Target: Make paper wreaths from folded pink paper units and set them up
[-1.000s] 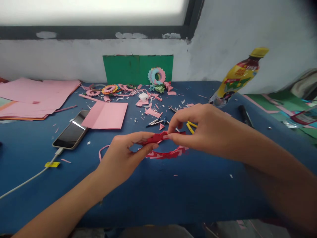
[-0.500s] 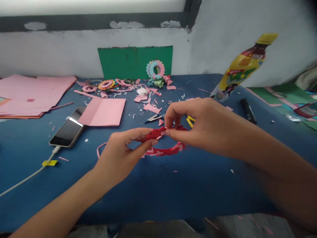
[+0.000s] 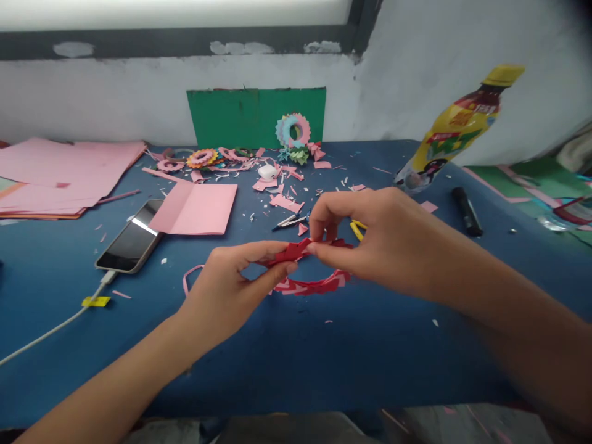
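Note:
A ring of folded red and pink paper [image 3: 314,286] is held up above the blue table, between both hands. My left hand [image 3: 240,277] pinches its left side between thumb and fingers. At the far side of the ring, my right hand [image 3: 365,231] closes thumb and fingertips on the same folded paper. The fingers cover parts of the ring, so the joint under them is hard to see. A thin pink paper strip [image 3: 186,280] shows behind my left hand. Scissors [image 3: 290,221] with yellow handles [image 3: 357,230] lie just beyond, partly hidden by my right hand.
On the left are pink paper sheets [image 3: 92,172], a folded pink sheet [image 3: 208,209] and a phone [image 3: 129,240] on a cable. Behind stand paper rings [image 3: 303,126], scraps and a green board [image 3: 231,120]. At right are a bottle [image 3: 448,132] and a black marker-like cylinder [image 3: 466,211].
The whole view has shifted slightly. Both hands keep their pinch on the paper ring, with hardly any movement of the fingers.

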{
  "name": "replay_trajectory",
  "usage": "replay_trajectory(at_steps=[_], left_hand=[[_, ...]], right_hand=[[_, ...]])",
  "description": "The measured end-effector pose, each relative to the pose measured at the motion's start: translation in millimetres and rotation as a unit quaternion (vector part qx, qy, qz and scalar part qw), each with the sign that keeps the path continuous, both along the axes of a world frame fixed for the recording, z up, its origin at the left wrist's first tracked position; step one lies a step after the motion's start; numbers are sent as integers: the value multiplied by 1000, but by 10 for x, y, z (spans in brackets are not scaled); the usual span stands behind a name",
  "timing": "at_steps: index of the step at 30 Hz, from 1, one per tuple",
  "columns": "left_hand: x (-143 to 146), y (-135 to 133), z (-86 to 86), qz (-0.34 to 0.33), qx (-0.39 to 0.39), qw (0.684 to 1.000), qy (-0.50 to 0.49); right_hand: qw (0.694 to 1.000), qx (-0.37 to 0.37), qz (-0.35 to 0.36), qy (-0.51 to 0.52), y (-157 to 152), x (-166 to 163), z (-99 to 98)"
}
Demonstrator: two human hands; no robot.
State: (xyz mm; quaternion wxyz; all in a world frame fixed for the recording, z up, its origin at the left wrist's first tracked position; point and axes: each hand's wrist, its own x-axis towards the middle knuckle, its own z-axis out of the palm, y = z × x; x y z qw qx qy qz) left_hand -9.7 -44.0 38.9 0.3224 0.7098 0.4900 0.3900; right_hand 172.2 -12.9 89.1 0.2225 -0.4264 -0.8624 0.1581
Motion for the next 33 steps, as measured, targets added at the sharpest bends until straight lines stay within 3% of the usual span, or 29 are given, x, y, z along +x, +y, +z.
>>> replay_trajectory(at_steps=[7,12,15,20,25,33], left_hand=[[-10,3,-14,-18,56,998,2],[-71,-13,-43,-7,194,980,32],[-103,-23,-51,-8,276,960,45],[-140,-44,6,-23,379,921,85],[-197,-91,91,-44,418,893,161],[-258,-138,91,-52,438,876,196]], right_hand=[[997,-35,58,43,25,16,-27],[992,-15,120,47,6,97,52],[986,34,158,35,-37,138,86],[967,176,183,30,-116,113,26],[949,261,173,34,-148,54,-15],[931,325,163,40,-174,55,-11]])
